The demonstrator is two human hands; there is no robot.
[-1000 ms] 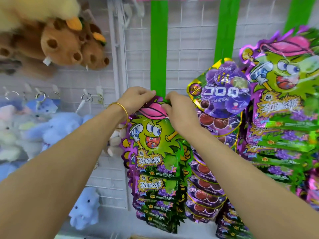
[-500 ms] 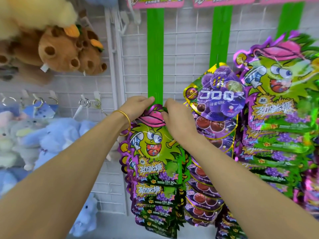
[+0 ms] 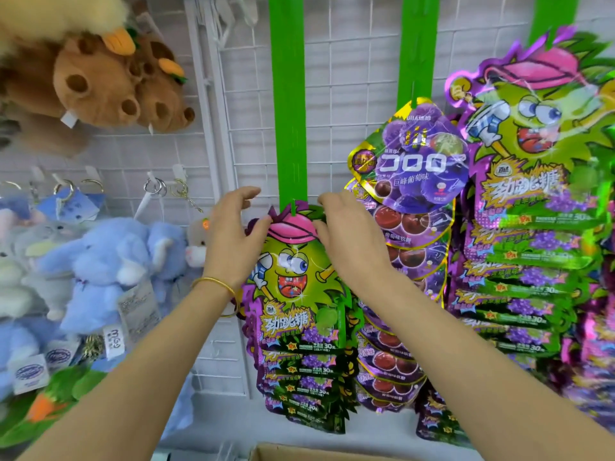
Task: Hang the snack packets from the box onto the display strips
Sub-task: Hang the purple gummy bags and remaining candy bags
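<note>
Green-and-purple foil snack packet with cartoon face (image 3: 293,277) hangs at the lower end of the leftmost green plastic display strip (image 3: 288,94) (topmost of a stack). My left hand (image 3: 233,241): fingers apart and loose, thumb touching the packet's top-left edge. My right hand (image 3: 346,234): thumb on its pink cap; can't tell if it's pinching.

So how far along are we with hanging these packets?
Done: packets fill the lower part of the leftmost green strip; the top packet looks hooked on. In hand: left hand and right hand touch its top. Left: bare strip above; box contents hidden.
</note>
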